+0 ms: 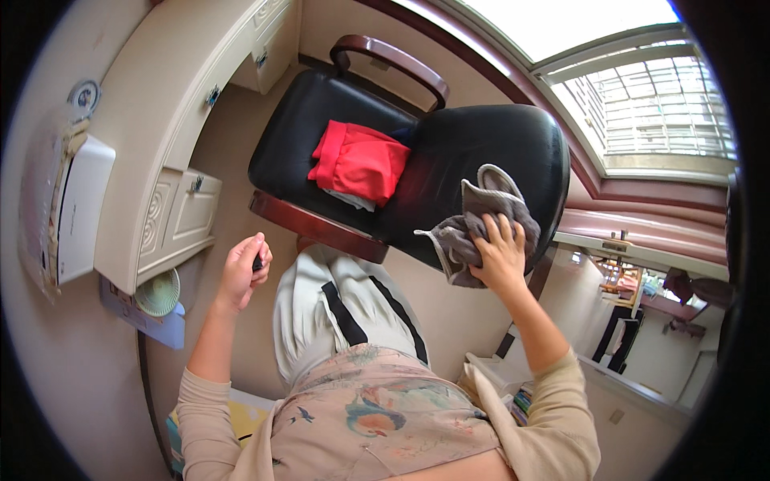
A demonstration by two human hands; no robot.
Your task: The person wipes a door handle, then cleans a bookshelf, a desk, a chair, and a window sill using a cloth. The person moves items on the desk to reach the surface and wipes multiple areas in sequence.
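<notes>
A black padded chair (283,138) with reddish-brown wooden armrests stands before me. My right hand (500,252) presses a crumpled grey cloth (511,210) with pale edging against the chair's backrest (433,135). Its fingers are spread over the fabric, and part of the cloth hangs past the backrest's near edge. Away from the chair, to the left, my left hand (243,270) is closed around a small black object (258,262), mostly hidden by the fingers. On the seat lies folded red fabric (361,162), with a bit of grey-white cloth (351,199) showing beneath it.
A cream desk (162,102) with drawers lines the left side, holding a white device (84,210). Below its corner is a small round fan (157,293). The near armrest (319,228) lies close to my legs. At right are a window (656,114) and a mirror (643,324).
</notes>
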